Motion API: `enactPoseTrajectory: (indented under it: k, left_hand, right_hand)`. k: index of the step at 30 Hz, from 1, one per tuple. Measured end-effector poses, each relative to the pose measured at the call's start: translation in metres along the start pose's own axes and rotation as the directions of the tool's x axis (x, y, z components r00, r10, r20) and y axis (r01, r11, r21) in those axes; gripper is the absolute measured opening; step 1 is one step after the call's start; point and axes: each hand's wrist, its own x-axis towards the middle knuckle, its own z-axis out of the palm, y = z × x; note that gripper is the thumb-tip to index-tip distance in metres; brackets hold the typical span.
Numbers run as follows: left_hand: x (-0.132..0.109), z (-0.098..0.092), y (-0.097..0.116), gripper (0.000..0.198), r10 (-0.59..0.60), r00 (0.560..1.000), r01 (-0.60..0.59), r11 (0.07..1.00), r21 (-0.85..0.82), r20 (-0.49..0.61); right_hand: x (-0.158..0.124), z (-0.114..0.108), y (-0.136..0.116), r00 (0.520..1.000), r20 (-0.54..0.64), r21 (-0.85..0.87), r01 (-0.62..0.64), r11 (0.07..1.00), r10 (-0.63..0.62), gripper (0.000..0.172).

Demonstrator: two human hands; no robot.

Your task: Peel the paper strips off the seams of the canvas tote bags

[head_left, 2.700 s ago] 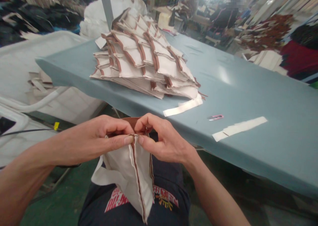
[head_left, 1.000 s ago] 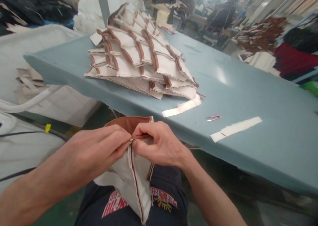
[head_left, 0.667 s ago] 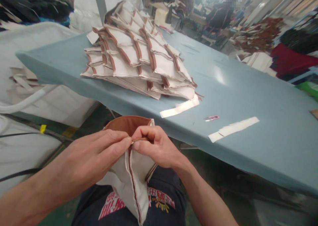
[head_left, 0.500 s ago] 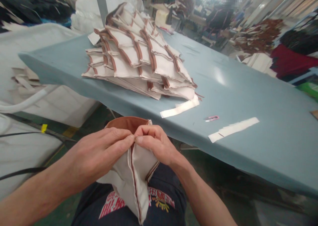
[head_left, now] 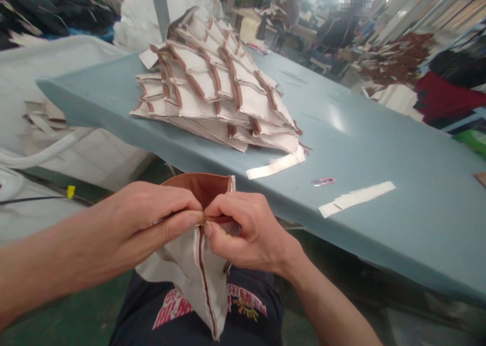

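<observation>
A cream fabric pouch (head_left: 182, 257) with a brown inside hangs in front of my lap, its rim facing up. A seam edged in dark brown runs down its middle to a pointed lower corner. My left hand (head_left: 159, 219) pinches the near rim just left of that seam, thumb toward me. Against it, my right hand (head_left: 243, 229) grips the rim on the other side, finger and thumb closed on the folded brown edge. The fingertips of both hands nearly touch at the top of the seam. The far rim curves up behind them.
On the blue-covered table (head_left: 364, 148) lies a heap of similar cream pouches (head_left: 216, 82) with brown edging. Nearer me are thread snips (head_left: 324, 182) with a pink handle and two groups of white strips (head_left: 357, 199). A white bin (head_left: 91, 158) stands at left. A person (head_left: 337, 29) is far back.
Both hands have shifted their pinch on the rim. My right hand has turned, its thumb lower, and more of the brown edge shows. The view has moved slightly.
</observation>
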Motion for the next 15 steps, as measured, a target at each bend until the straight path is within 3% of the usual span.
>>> enactPoseTrajectory:
  k: [3, 9, 12, 15]
  left_hand:
    - [0.007, 0.003, -0.001, 0.043, 0.03, 0.998, -0.026, 0.998, -0.063, 0.063]
    - [0.015, 0.008, -0.008, 0.045, 0.084, 0.994, -0.076, 0.99, -0.117, 0.063]
    - [0.016, 0.01, -0.01, 0.042, 0.117, 0.99, -0.106, 0.985, -0.136, 0.075]
    - [0.013, 0.014, -0.01, 0.042, 0.117, 0.991, -0.106, 0.982, -0.158, 0.066]
  right_hand:
    - [-0.003, 0.002, 0.0, 0.998, -0.038, -0.088, 0.043, 0.995, -0.046, 0.015]
    - [-0.008, 0.007, 0.004, 0.997, -0.065, -0.127, 0.033, 0.991, -0.042, 0.019]
    - [-0.01, 0.004, 0.006, 0.999, -0.045, -0.076, 0.002, 0.997, -0.006, 0.018]
    - [-0.008, -0.005, 0.003, 0.998, 0.033, 0.106, -0.065, 0.992, 0.061, 0.017]
